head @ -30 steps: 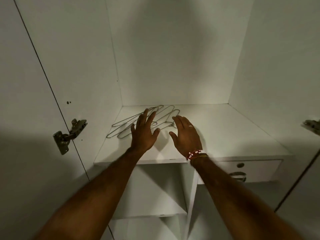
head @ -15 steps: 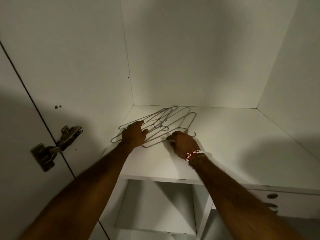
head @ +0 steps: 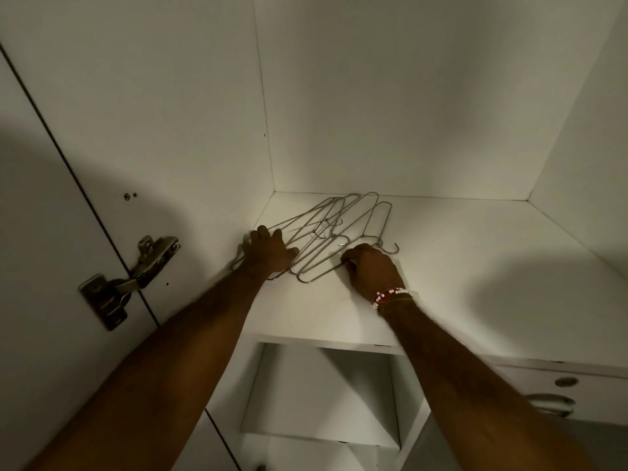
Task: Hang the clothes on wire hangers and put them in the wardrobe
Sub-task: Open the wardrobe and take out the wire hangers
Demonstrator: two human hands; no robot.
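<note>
1. Head view: the wardrobe [head: 407, 96] fills the frame, white inside, its back and side panels rising from a flat shelf [head: 475, 266] at the centre.
2. The open door [head: 51, 232] stands at 9 o'clock, carrying a metal hinge [head: 129, 277] on its inner face.
3. Open compartments [head: 319, 385] lie under the shelf at 6 o'clock; a drawer front [head: 560, 396] with a handle sits at 4 o'clock.
4. Two bare forearms reach in from 7 and 5 o'clock.
5. The wire hangers [head: 343, 229] lie flat in an overlapping heap on the shelf, in its back-left corner, just above centre toward 11 o'clock. Hooks point toward 3 o'clock.
6. The left hand [head: 268, 253] rests palm down on the near-left ends of the heap, fingers slightly spread and curled over the wires. Whether they grip cannot be told.
7. The right hand [head: 370, 270] is curled with narrow fingers at the lower wire of the nearest hanger, touching it; a firm hold cannot be confirmed.
8. A beaded bracelet [head: 390, 295], red and white, circles the right wrist.
</note>
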